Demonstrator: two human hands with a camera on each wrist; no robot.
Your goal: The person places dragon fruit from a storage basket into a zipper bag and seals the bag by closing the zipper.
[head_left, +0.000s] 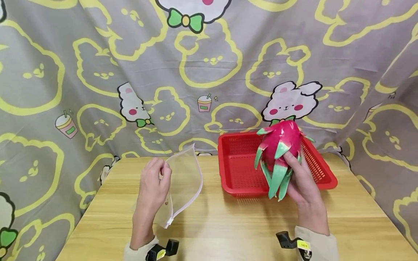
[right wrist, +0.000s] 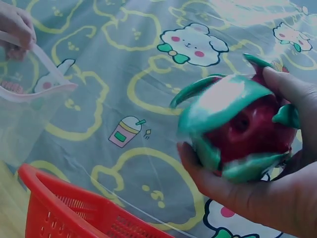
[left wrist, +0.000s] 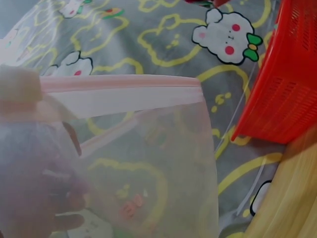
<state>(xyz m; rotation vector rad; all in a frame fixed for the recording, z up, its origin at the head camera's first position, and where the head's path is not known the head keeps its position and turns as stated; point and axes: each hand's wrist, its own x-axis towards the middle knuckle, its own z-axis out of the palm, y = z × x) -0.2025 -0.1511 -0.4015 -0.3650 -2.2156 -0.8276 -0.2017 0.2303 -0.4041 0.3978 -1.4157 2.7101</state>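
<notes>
A translucent zip bag (head_left: 184,177) with a pinkish-white slider edge hangs from my left hand (head_left: 153,183), whose curled fingers and thumb pinch its rim. Its mouth gapes toward the right in the head view. In the left wrist view the bag (left wrist: 163,173) spreads flat beside the fingers. My right hand (head_left: 305,181) grips a pink dragon fruit (head_left: 287,139) with green-tipped scales, held up over the red basket. The right wrist view shows the fruit's end (right wrist: 242,126) between thumb and fingers.
A red plastic basket (head_left: 240,174) with perforated walls stands on the wooden table (head_left: 215,232), at its back right. Behind the table hangs a grey patterned cloth (head_left: 156,72) with yellow outlines. Dark camera mounts (head_left: 163,250) sit on the wrists.
</notes>
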